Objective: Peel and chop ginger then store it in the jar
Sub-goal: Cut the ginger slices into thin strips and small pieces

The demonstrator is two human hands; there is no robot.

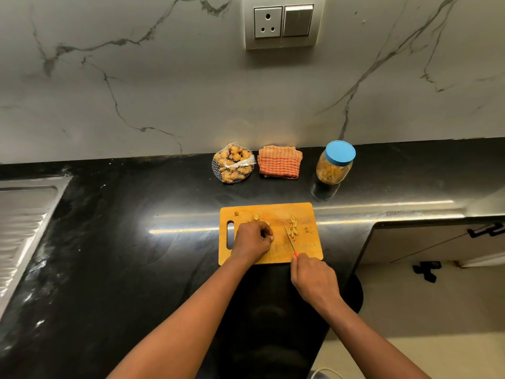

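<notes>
Danger sat near the blade: my left hand (252, 240) lay curled on the board (306, 253), whether round a piece I couldn't tell, close to the knife (290, 237) gripped in my right hand (314, 280). Cut ginger (293, 228) lay beside the blade. A slip could have nicked me or scattered strips onto the table (136, 242). The jar (334, 164) stood capped, well behind.
</notes>
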